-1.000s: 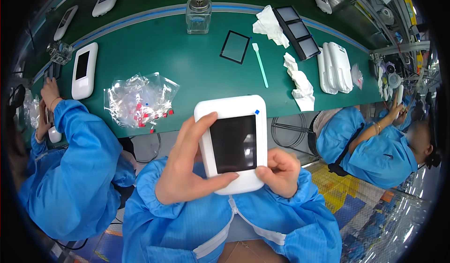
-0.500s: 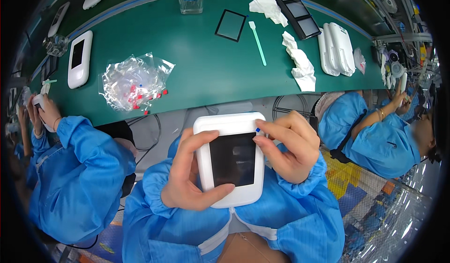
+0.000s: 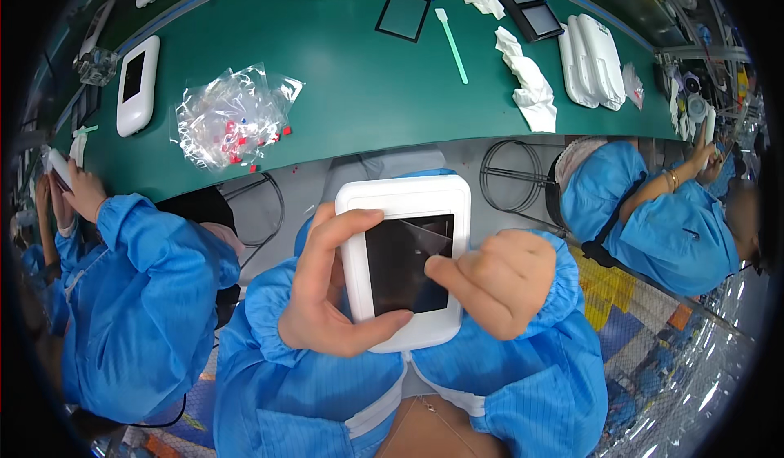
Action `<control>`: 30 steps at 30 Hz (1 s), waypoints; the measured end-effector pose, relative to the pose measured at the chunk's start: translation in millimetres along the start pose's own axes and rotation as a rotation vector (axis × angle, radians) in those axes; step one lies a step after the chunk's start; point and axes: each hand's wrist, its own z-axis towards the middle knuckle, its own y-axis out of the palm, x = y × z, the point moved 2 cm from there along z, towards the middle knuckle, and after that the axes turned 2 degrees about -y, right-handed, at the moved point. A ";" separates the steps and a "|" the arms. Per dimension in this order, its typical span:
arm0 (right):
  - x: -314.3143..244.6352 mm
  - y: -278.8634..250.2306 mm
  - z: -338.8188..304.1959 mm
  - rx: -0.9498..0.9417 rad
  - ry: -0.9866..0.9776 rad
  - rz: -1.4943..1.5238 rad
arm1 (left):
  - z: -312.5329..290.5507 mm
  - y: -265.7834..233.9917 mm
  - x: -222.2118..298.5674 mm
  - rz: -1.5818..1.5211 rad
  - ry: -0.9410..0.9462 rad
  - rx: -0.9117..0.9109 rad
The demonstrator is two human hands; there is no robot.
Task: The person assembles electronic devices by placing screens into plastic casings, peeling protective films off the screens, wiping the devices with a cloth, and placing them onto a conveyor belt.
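Note:
I hold a white handheld device (image 3: 404, 199) with a dark screen above my lap, its screen facing up. My left hand (image 3: 322, 294) grips its left side, fingers on the upper edge and thumb on the lower bezel. Over the screen, my right hand (image 3: 508, 282) is closed, thumb toward the screen's middle. It pulls a clear protective film (image 3: 426, 234), whose upper right part has lifted off the glass in a slanting fold. The film's gripped corner is hidden by the fingers.
Beyond my lap is the green table, with clear bags and red tabs (image 3: 233, 119), a white device (image 3: 149, 97), a black-framed panel (image 3: 404, 15), a green swab (image 3: 455, 53), crumpled white cloth (image 3: 531, 90), a black tray (image 3: 529, 7) and stacked white devices (image 3: 600, 62). Co-workers sit on both sides.
My right hand has moved from the screen's upper right corner down toward its middle, drawing the film's corner up and back. My left hand keeps its grip. The view has shifted slightly.

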 end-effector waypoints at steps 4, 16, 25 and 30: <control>-8.2 4.2 -6.3 0.059 -0.085 0.109 | -2.0 1.4 -0.5 -0.020 -0.012 -0.008; -19.9 0.3 -31.0 0.028 -0.095 0.495 | -4.2 1.7 -3.1 -0.115 -0.069 -0.047; -26.9 -4.6 -37.5 0.027 -0.117 0.643 | -9.4 4.4 -9.7 -0.130 -0.131 0.046; -28.5 -8.0 -36.5 0.105 -0.110 0.643 | -10.4 3.2 -9.5 -0.149 -0.116 0.038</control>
